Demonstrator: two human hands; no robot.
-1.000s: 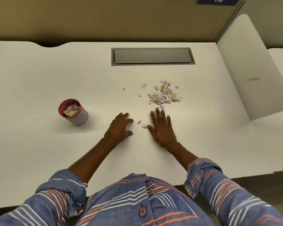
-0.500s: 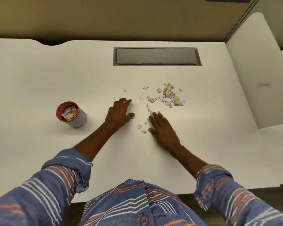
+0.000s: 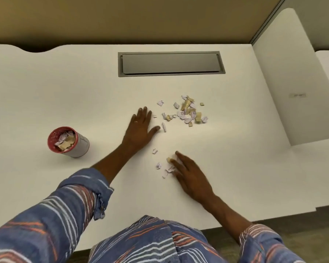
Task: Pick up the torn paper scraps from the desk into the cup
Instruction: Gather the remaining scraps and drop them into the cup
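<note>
A pile of white and tan torn paper scraps (image 3: pixel 188 112) lies on the white desk (image 3: pixel 65 95), right of centre. A few loose scraps (image 3: pixel 164 167) lie nearer me. My left hand (image 3: pixel 141 128) rests flat on the desk just left of the pile, fingers straight. My right hand (image 3: pixel 186 172) lies flat with its fingertips touching the near loose scraps. A red-rimmed cup (image 3: pixel 67 142) with scraps inside stands upright at the left.
A grey cable hatch (image 3: pixel 171 63) is set into the desk at the back. A white side panel (image 3: pixel 296 82) rises at the right. A tan partition wall runs along the back edge.
My left hand has slid forward from beside the right hand up to the pile's left side. My right hand has drawn several scraps back toward me.
</note>
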